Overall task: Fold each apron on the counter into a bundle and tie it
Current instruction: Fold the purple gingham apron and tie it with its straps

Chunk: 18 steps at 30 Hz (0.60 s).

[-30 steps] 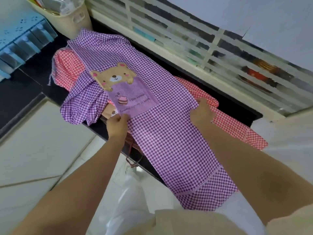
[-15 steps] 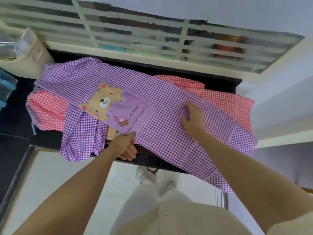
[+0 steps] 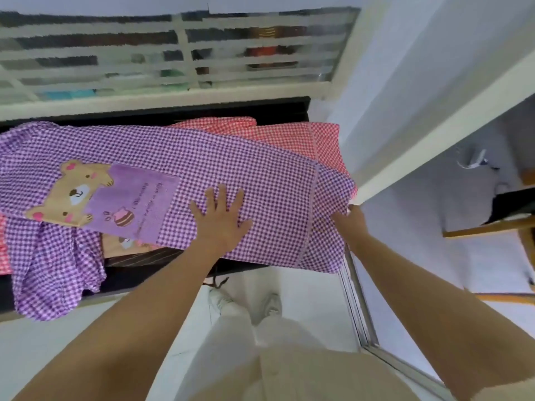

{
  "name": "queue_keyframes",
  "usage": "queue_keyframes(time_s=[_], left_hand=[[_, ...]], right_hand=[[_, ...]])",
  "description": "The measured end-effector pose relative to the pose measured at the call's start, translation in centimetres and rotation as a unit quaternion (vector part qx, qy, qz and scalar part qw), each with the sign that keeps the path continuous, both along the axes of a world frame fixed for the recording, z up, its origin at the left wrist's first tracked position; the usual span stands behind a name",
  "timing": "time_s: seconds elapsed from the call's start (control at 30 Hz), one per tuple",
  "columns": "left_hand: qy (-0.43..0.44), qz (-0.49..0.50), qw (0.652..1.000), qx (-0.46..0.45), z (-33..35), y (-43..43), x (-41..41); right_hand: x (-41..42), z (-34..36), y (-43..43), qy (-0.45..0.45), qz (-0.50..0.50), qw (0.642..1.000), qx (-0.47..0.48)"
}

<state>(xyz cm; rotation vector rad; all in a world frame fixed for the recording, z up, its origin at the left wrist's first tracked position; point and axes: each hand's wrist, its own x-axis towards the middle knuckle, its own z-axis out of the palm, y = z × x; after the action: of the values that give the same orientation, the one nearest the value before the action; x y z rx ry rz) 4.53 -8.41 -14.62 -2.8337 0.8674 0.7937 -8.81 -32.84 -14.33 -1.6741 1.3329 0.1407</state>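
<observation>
A purple checked apron with a bear pocket lies spread along the black counter; its left part hangs over the front edge. Under it lies a red checked apron, showing at the back right and far left. My left hand presses flat on the purple cloth, fingers spread, right of the pocket. My right hand grips the apron's hem end at the counter's right end, where the cloth hangs off.
A barred window runs behind the counter. A white wall corner and door frame stand just right of the counter's end. Below are the tiled floor, my pale trousers and shoes. A wooden piece sits at far right.
My view swung right. My left hand left the pocket's lower edge and now presses flat mid-apron. My right hand slid from the middle to the hem end and took hold of it.
</observation>
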Motion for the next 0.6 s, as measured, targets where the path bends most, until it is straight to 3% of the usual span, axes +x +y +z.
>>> queue_keyframes(time_s=[0.1, 0.23, 0.3, 0.43, 0.6], left_hand=[[-0.015, 0.021, 0.999, -0.028, -0.2, -0.4, 0.8], [-0.124, 0.025, 0.974, -0.186, 1.2, -0.8, 3.6], [-0.133, 0.014, 0.96, -0.245, 2.1, -1.2, 5.4], [-0.123, 0.012, 0.962, -0.245, 3.1, -2.3, 10.3], [-0.109, -0.034, 0.975, -0.192, 2.8, -3.5, 16.4]], right_hand=[[-1.6, -0.3, -0.9, -0.011, -0.034, 0.996, 0.081], [0.6, -0.4, -1.0, -0.069, 0.041, 0.989, -0.122], [3.3, 0.1, -0.9, -0.11, 0.09, 0.975, -0.172], [9.9, 1.6, -0.2, -0.135, 0.23, 0.95, -0.16], [15.1, 0.5, 0.5, -0.003, 0.335, 0.921, -0.2]])
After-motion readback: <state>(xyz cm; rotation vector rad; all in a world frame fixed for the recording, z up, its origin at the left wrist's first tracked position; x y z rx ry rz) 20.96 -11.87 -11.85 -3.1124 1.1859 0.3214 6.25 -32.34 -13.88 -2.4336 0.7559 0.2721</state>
